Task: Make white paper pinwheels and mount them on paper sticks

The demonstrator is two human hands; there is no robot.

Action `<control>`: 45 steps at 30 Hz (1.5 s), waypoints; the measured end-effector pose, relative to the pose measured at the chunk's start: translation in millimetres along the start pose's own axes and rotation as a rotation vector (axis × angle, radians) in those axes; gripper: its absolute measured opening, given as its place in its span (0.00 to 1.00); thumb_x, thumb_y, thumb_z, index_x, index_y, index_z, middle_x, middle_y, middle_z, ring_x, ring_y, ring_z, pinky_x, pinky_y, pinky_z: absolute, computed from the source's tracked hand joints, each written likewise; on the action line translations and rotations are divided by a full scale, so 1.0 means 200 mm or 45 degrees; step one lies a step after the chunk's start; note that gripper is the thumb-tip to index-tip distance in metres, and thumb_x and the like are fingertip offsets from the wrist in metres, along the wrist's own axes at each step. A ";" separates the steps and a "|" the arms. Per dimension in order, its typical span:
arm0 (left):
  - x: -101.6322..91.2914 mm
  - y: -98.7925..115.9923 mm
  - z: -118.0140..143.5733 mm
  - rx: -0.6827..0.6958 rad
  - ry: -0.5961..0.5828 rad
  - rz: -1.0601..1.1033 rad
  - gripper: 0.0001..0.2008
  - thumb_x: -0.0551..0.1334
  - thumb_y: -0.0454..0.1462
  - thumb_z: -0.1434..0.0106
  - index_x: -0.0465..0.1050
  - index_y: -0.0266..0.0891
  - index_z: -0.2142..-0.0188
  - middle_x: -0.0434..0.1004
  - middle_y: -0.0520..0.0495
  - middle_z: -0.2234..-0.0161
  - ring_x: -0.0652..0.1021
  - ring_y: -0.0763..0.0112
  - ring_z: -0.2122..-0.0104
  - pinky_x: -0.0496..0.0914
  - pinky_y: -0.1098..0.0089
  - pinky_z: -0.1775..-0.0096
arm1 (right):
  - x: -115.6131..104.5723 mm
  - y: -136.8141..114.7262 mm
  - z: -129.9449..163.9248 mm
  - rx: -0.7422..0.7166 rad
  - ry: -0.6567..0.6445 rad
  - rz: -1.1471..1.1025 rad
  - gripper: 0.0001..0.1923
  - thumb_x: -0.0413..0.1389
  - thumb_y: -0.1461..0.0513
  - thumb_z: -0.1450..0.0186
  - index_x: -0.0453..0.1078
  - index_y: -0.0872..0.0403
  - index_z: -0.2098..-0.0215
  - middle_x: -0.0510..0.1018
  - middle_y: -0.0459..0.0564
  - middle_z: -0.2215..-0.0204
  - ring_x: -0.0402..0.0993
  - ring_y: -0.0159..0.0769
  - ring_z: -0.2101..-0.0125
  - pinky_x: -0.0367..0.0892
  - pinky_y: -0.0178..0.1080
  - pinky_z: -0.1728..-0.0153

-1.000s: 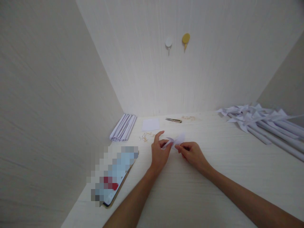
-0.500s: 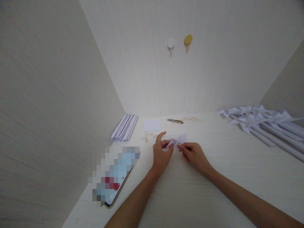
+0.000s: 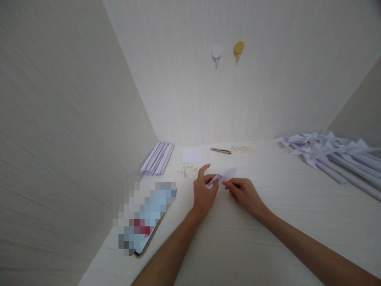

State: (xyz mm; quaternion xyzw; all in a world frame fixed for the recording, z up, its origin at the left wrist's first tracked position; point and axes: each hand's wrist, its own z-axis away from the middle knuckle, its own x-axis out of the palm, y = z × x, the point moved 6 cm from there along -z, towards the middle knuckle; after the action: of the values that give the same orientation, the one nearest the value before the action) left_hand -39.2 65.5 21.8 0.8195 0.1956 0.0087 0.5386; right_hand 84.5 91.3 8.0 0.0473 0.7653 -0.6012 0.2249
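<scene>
Both hands meet over the middle of the pale worktop (image 3: 268,238), working a small folded piece of white paper (image 3: 226,174) held just above the surface; the left hand (image 3: 204,194) pinches its near-left end between thumb and bent fingers, forefinger lifted free, and the right hand (image 3: 242,192) pinches the opposite side with its fingertips, so each grip is closed on the paper and neither is released; the far tip of the piece sticks out beyond the fingers, towards the back wall

The paper looks thin and springy, and the hold on it is slight; a pull in opposite directions would likely tear it at the crease, and a slackening pinch would probably let the folds spring open or drop the piece flat on the worktop; pressing the fold while it is off-line would set a crooked crease that is hard to undo

A scatter of small tan slivers (image 3: 186,171) lies just beyond the left hand, close enough that a sweeping wrist could brush them about; a phone (image 3: 145,222) lies near the left edge beside the left forearm, where an elbow drawn back might nudge it; the snips (image 3: 220,150), the square white sheet (image 3: 192,155), the stack of folded strips (image 3: 157,159) and the heap of paper pinwheels (image 3: 333,153) on rolled sticks lie well apart from the hands
</scene>
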 end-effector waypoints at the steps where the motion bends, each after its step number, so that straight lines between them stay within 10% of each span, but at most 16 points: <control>1: 0.00 0.00 0.00 0.004 -0.001 -0.004 0.21 0.57 0.31 0.49 0.56 0.39 0.55 0.75 0.50 0.72 0.75 0.74 0.72 0.67 0.72 0.66 | 0.00 0.00 0.00 0.001 0.002 -0.001 0.16 0.48 0.58 0.45 0.59 0.55 0.88 0.59 0.40 0.93 0.54 0.25 0.90 0.51 0.30 0.87; 45: -0.01 0.01 0.01 0.045 0.061 -0.079 0.19 0.58 0.32 0.49 0.58 0.40 0.56 0.75 0.50 0.72 0.75 0.73 0.70 0.68 0.70 0.64 | 0.01 -0.01 0.01 -0.013 0.003 -0.024 0.17 0.48 0.57 0.45 0.61 0.56 0.87 0.59 0.41 0.92 0.54 0.25 0.90 0.51 0.30 0.86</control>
State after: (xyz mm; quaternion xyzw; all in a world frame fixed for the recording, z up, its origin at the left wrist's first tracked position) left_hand -39.1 62.5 23.4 0.8221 0.2336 0.0081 0.5192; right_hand 83.0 89.4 9.0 0.0397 0.7690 -0.5993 0.2186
